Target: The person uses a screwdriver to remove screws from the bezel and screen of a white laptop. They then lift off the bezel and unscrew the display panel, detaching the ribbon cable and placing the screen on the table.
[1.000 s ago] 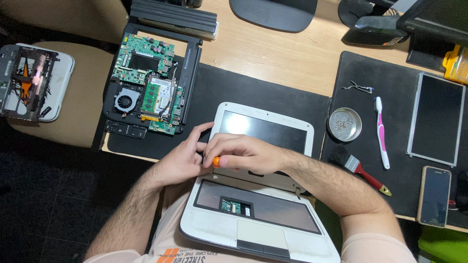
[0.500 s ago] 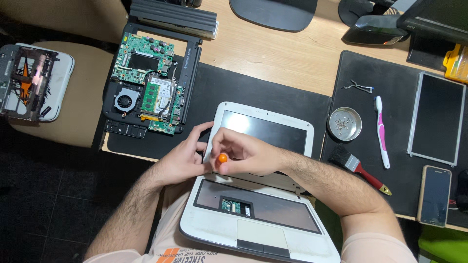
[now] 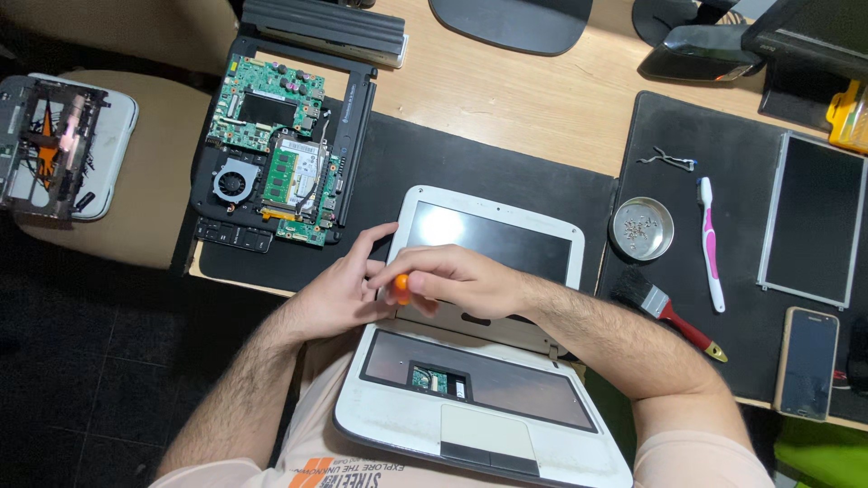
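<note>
We have the small white laptop (image 3: 488,334) open across our lap and the desk edge, keyboard already off, so the bare tray and a small green board show in the base. Our right hand (image 3: 461,280) is curled shut around an orange-handled screwdriver (image 3: 400,286), tip down near the left hinge corner; the tip itself is hidden under the fingers. Our left hand (image 3: 348,289) rests against the same corner, fingers loosely spread and holding nothing, steadying the lid. Judged step: working a screw at the hinge. Next move likely needs a firm brace so the lid does not swing.

Nearby: a stripped laptop with bare green board and fan (image 3: 276,149) to the left; a metal dish of screws (image 3: 642,228), pink toothbrush (image 3: 708,244), red-handled brush (image 3: 665,309), loose screen panel (image 3: 809,221) and phone (image 3: 807,363) to the right, all well apart from the hands.
</note>
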